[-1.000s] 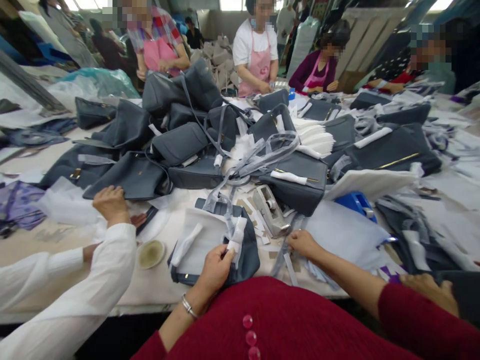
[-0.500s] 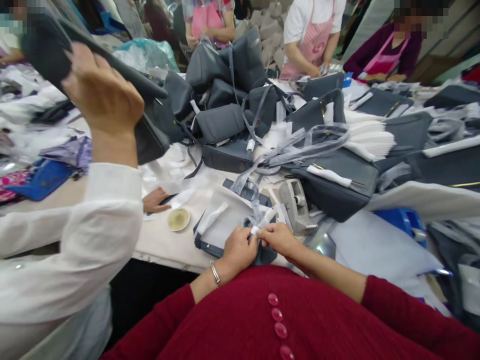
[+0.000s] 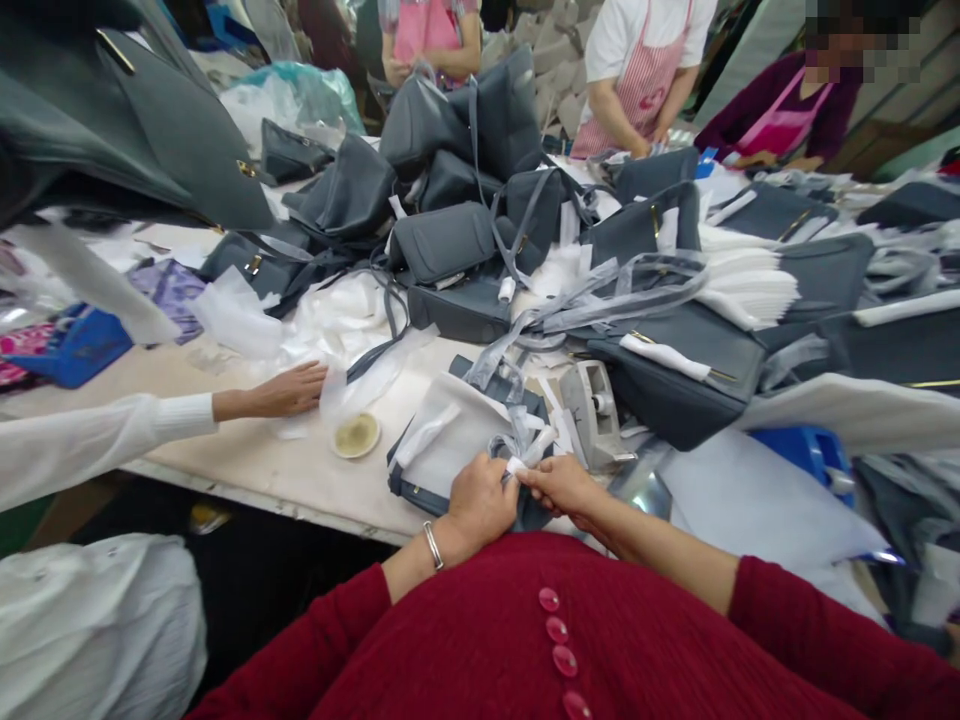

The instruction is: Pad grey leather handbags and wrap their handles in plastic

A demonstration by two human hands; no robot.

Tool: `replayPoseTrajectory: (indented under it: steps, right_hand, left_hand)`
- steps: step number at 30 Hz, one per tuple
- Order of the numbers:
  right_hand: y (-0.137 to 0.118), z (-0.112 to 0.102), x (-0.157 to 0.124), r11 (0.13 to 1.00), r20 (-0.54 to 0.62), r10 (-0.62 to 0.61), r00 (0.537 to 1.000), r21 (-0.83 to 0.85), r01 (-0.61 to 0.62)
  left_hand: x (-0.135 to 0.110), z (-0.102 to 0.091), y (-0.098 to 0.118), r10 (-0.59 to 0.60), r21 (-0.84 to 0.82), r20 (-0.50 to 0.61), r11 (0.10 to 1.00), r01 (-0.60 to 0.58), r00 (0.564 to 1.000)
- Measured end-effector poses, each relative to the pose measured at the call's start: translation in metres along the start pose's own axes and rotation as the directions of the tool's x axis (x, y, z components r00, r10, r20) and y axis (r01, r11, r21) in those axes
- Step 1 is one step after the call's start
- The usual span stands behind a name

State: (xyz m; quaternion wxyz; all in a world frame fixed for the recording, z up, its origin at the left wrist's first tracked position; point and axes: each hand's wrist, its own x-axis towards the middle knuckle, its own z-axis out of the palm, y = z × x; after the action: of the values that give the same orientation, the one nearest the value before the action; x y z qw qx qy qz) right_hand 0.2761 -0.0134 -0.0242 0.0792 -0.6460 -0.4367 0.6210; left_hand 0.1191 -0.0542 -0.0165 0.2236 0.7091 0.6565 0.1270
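Directly before me a dark grey handbag (image 3: 420,492) lies on the table, with a white sheet (image 3: 444,425) over its face. Its handles are wrapped in clear plastic film (image 3: 491,362). At the bag's near right corner, my left hand (image 3: 480,505) is closed round a strap end wrapped in a white strip (image 3: 516,466). My right hand (image 3: 562,483) pinches the same white strip from the other side, fingertips close to the left thumb. What lies inside the wrapped end is hidden by the fingers.
A small dish (image 3: 356,436) of yellowish paste stands left of the bag. A tape dispenser (image 3: 591,410) is at its right. More grey handbags (image 3: 442,245) pile up behind. A co-worker's hand (image 3: 289,390) rests at left; a large grey bag (image 3: 135,130) hangs above it.
The co-worker's raised hand has left view, and the lifted bag now looms larger at upper left. Their other arm shows more fully on the table. My hands have barely moved.
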Motion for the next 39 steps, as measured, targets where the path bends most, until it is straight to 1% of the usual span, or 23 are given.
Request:
replayPoseTrajectory:
  steps: [3, 6, 8, 11, 12, 13, 16, 17, 19, 21, 23, 25, 27, 29, 31, 33, 35, 36, 38, 39]
  right_hand:
    - [0.004, -0.005, 0.003, 0.994, 0.001, -0.112, 0.994, -0.007, 0.112]
    - [0.005, -0.008, 0.006, 0.958, -0.013, -0.287, 0.958, -0.018, 0.287]
    - [0.003, -0.010, 0.007, 0.916, -0.001, -0.400, 0.916, -0.028, 0.400]
    - [-0.002, -0.013, 0.010, 0.854, 0.040, -0.519, 0.854, -0.017, 0.520]
    - [-0.003, -0.013, 0.012, 0.845, 0.057, -0.534, 0.844, -0.005, 0.535]
    - [-0.003, -0.013, 0.014, 0.846, 0.075, -0.533, 0.843, 0.018, 0.533]
    - [-0.001, -0.010, 0.020, 0.875, 0.140, -0.476, 0.868, 0.172, 0.452]
    - [0.001, -0.009, 0.022, 0.876, 0.161, -0.462, 0.872, 0.234, 0.422]
    - [0.003, -0.006, 0.025, 0.859, 0.201, -0.467, 0.861, 0.333, 0.388]
    - [0.004, -0.005, 0.027, 0.845, 0.220, -0.484, 0.847, 0.368, 0.387]
    - [0.003, -0.003, 0.029, 0.852, 0.203, -0.489, 0.848, 0.319, 0.415]
    - [0.002, -0.001, 0.029, 0.864, 0.127, -0.494, 0.860, 0.187, 0.468]
    - [0.000, 0.000, 0.029, 0.857, 0.029, -0.516, 0.856, 0.027, 0.515]
    - [-0.001, 0.000, 0.026, 0.839, -0.022, -0.543, 0.840, -0.057, 0.541]
    - [0.000, -0.002, 0.020, 0.840, 0.012, -0.542, 0.840, -0.014, 0.542]
    - [0.002, -0.005, 0.012, 0.851, 0.086, -0.523, 0.848, 0.107, 0.514]
    - [0.005, -0.004, 0.005, 0.841, 0.128, -0.535, 0.835, 0.177, 0.511]
    - [0.008, -0.003, 0.002, 0.833, 0.116, -0.549, 0.827, 0.155, 0.531]
    - [0.012, 0.003, 0.000, 0.821, 0.041, -0.570, 0.820, 0.019, 0.570]
    - [0.014, 0.006, 0.000, 0.827, -0.021, -0.561, 0.827, -0.062, 0.559]
  left_hand:
    - [0.002, 0.000, -0.003, -0.010, -0.075, 0.001, 0.997, 0.010, 1.000]
    - [0.006, -0.003, -0.009, -0.012, -0.268, 0.040, 0.963, 0.023, 0.999]
    - [0.008, -0.007, -0.013, -0.001, -0.439, 0.100, 0.897, 0.045, 0.995]
    - [0.009, -0.014, -0.018, 0.007, -0.653, 0.225, 0.743, 0.146, 0.974]
    - [0.009, -0.017, -0.019, 0.012, -0.702, 0.267, 0.687, 0.186, 0.964]
    - [0.009, -0.018, -0.021, 0.024, -0.740, 0.302, 0.635, 0.219, 0.953]
    - [0.010, -0.020, -0.025, 0.088, -0.815, 0.362, 0.513, 0.269, 0.928]
    - [0.010, -0.020, -0.028, 0.112, -0.831, 0.374, 0.482, 0.279, 0.921]
    - [0.011, -0.018, -0.032, 0.144, -0.846, 0.401, 0.437, 0.305, 0.905]
    - [0.012, -0.015, -0.036, 0.156, -0.847, 0.424, 0.418, 0.329, 0.892]
    - [0.012, -0.013, -0.036, 0.160, -0.839, 0.437, 0.428, 0.336, 0.885]
    - [0.012, -0.010, -0.032, 0.158, -0.819, 0.431, 0.481, 0.312, 0.889]
    - [0.011, -0.008, -0.022, 0.121, -0.766, 0.400, 0.589, 0.259, 0.909]
    - [0.008, -0.008, -0.011, 0.071, -0.658, 0.319, 0.734, 0.167, 0.945]
    - [0.004, -0.013, -0.002, 0.060, -0.493, 0.197, 0.869, 0.046, 0.979]
    - [-0.002, -0.022, -0.001, 0.088, -0.299, 0.082, 0.952, -0.060, 0.993]
    - [-0.008, -0.036, -0.013, 0.100, -0.110, -0.052, 0.988, -0.105, 0.994]
    - [-0.009, -0.044, -0.023, 0.091, -0.026, -0.135, 0.995, -0.096, 0.987]
    - [-0.009, -0.058, -0.052, 0.041, 0.093, -0.311, 0.996, -0.013, 0.949]
    - [-0.007, -0.062, -0.068, -0.004, 0.118, -0.362, 0.992, 0.051, 0.932]
